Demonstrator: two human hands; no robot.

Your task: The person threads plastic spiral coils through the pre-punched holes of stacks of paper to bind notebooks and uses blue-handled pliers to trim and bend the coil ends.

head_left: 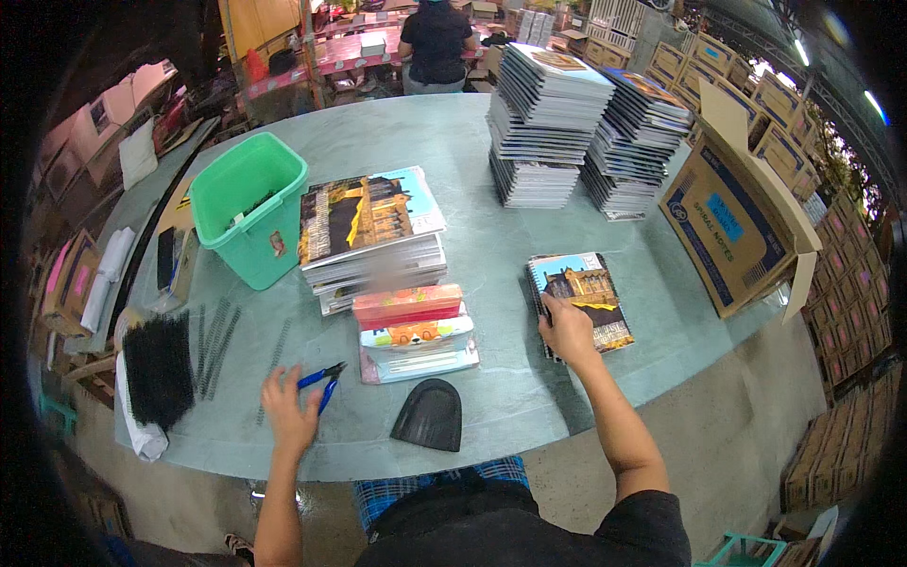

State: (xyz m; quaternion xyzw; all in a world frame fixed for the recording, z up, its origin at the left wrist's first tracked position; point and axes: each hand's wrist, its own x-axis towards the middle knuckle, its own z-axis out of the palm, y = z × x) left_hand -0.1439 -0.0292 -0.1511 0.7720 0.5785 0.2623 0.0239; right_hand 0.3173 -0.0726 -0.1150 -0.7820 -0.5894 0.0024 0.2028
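Note:
My left hand [291, 412], fingers spread and holding nothing, is low over the table beside blue-handled pliers [321, 380]. A loose black spiral coil [277, 348] lies by its fingertips. On the right, my right hand [569, 331] rests on the cover of a spiral notebook [588, 289], its thumb and forefinger apart near the bound edge. That notebook lies on a low pile, with a building pictured on the cover. Between my hands are a stack of unbound notebooks [373, 222], a smaller pile of booklets with a red wrapped block [408, 304] on top, and a black curved pad [430, 416].
A green bin [248, 203] stands at the left, behind a bundle of black coils [159, 370]. Tall notebook stacks [548, 123] rise at the back right. Beside them is an open cardboard box [723, 222]. Another person [436, 42] is beyond the table's far edge.

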